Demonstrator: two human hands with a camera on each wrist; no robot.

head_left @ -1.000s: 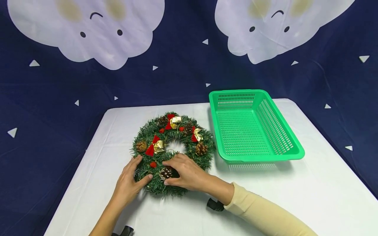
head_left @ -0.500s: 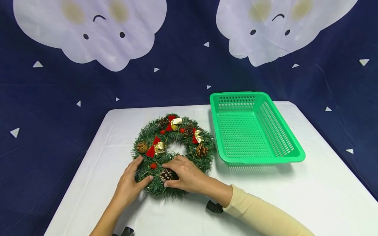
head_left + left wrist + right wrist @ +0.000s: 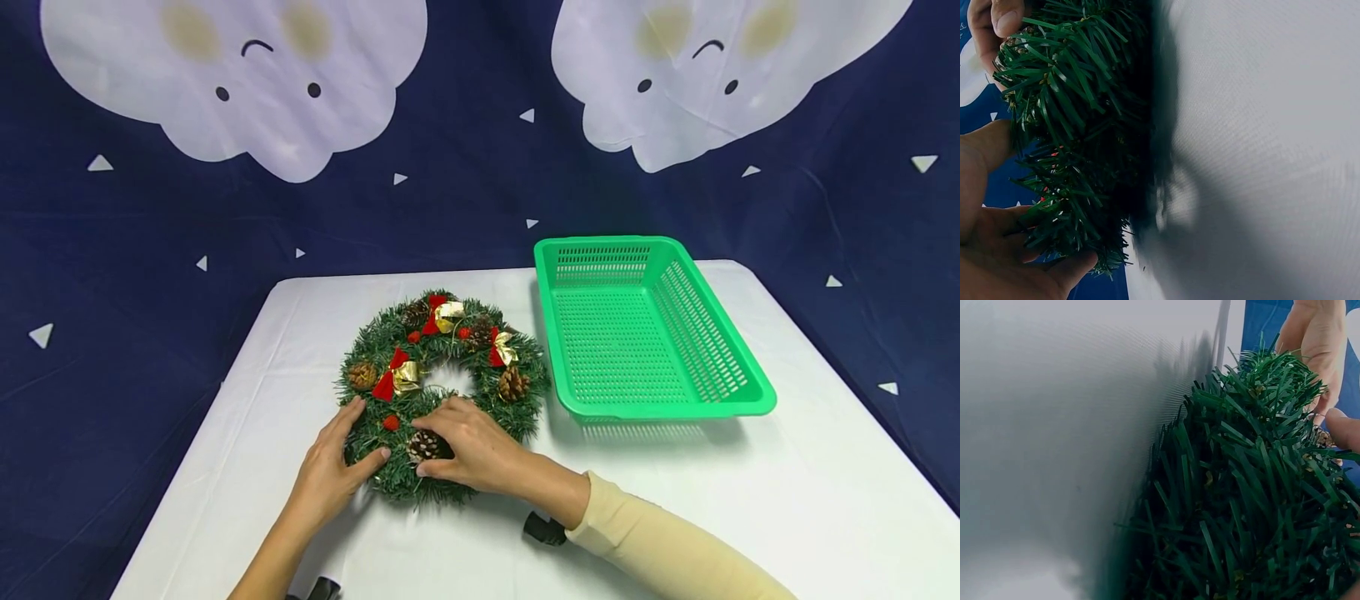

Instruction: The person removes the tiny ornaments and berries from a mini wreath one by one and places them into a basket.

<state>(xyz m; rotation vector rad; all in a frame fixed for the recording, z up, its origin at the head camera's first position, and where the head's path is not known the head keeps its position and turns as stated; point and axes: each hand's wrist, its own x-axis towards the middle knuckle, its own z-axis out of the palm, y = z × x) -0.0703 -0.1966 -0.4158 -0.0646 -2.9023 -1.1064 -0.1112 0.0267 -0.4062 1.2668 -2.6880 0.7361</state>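
Your left hand point(image 3: 328, 463) holds the wreath point(image 3: 408, 406) by its lower-left edge; your right hand point(image 3: 476, 444) brackets a pine cone point(image 3: 425, 447), pinch unclear. Right of frame, table point(image 3: 750, 492) spreads below the basket point(image 3: 618, 342).

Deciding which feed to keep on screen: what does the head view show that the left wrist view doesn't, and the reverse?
Only the head view shows the green basket, the beige sleeve and the opening in the wreath. Only the left wrist view gives a close, low look at the wreath's shaded outer side, beside the white cloth. Both show the wreath, the cloth, the blue backdrop, the left hand and the right hand, the right only partly in the wrist view.
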